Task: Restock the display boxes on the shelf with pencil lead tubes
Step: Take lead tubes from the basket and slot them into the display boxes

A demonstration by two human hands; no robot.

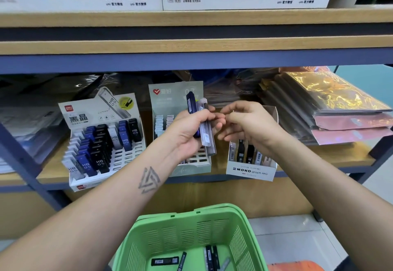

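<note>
Head view showed the left hand [191, 134] gripping a small bundle of lead tubes [202, 126] upright in front of the shelf [55, 170], one dark blue and the others clear or grey. The right hand [246, 124] hovered just beside them, fingers curled toward the bundle's upper part, holding nothing that could be made out; whether a fingertip already touched a tube could not be told. Behind the hands stood three display boxes: the left box [102, 111], partly filled with blue, black and white tubes, the middle box [170, 96], mostly hidden by the left hand, and the Mono box [251, 170] on the right with a few tubes standing in it. Below, a green basket [191, 228] held more loose tubes [164, 261] on its floor. The step in hand looked like picking one tube out of the bundle for slotting. These tubes appeared light, rigid and smooth-sided, so they would likely slip against each other in a loose fist; a pinch across the flat faces near the top end would probably draw one free cleanly and leave the lower end clear to enter a slot. Squeezing hard seemed needless, since the thin plastic and the lead inside could crack.
</note>
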